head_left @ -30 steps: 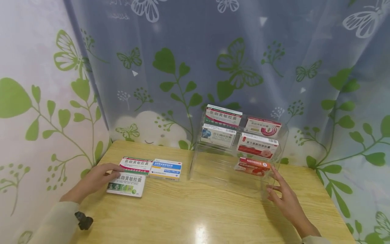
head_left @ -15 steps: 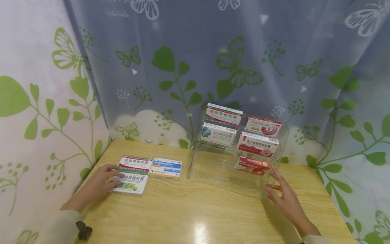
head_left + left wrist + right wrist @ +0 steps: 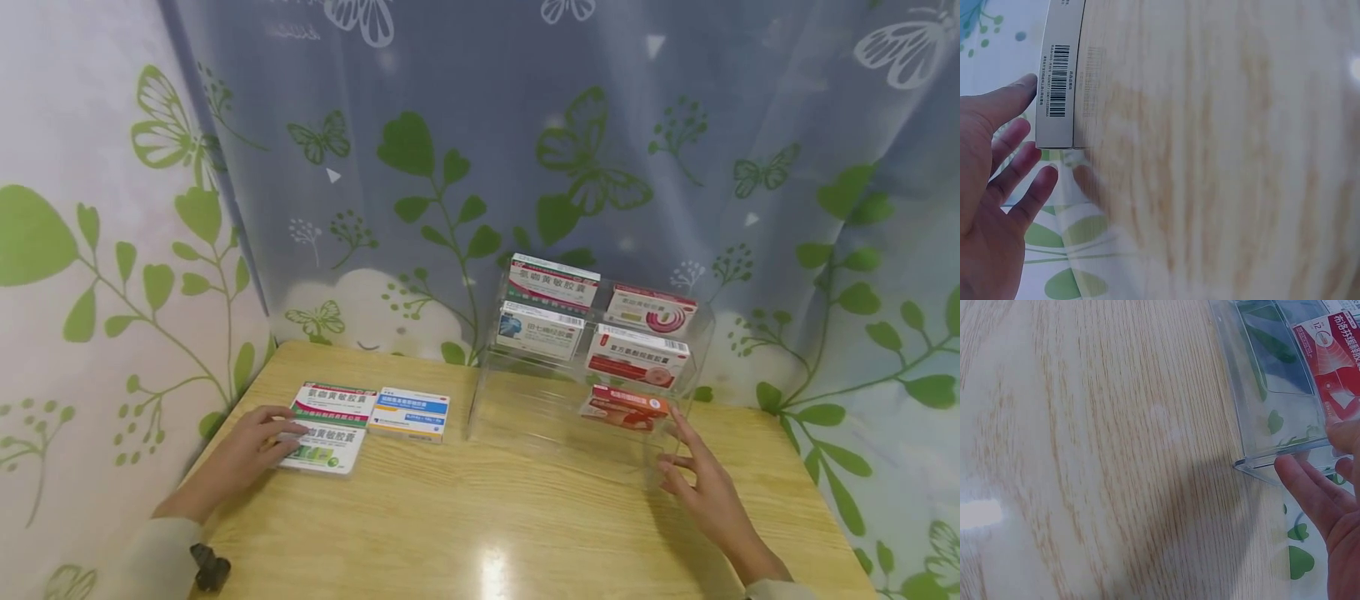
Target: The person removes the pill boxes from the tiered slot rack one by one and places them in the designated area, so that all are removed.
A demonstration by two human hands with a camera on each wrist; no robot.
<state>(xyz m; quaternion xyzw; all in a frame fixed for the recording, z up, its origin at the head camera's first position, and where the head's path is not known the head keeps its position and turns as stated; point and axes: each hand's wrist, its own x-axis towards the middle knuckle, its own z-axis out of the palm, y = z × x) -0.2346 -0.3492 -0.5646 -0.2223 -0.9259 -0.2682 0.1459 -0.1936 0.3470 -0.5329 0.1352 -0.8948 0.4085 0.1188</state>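
Observation:
In the head view my left hand (image 3: pixel 251 450) rests at the left edge of a white-and-green medicine box (image 3: pixel 324 450), its fingers loosely bent over the edge. That box lies flat against a white, red and green medicine box (image 3: pixel 333 403). In the left wrist view the thumb touches the barcoded end of a box (image 3: pixel 1059 94), with the other fingers apart. My right hand (image 3: pixel 701 483) touches the right side of a clear display rack (image 3: pixel 540 433), index finger extended beside a red medicine box (image 3: pixel 626 408). Fingertips meet the rack's side in the right wrist view.
A blue-and-white medicine box (image 3: pixel 409 414) lies right of the left pair. Upper rack tiers hold several more boxes, such as a white one with a blue picture (image 3: pixel 540 331). The wooden table (image 3: pixel 420 525) meets a patterned curtain (image 3: pixel 450 208) behind.
My left hand has shifted the white-and-green box slightly away from me and rightward, lining it up under the box behind it. The right hand has kept its place at the rack.

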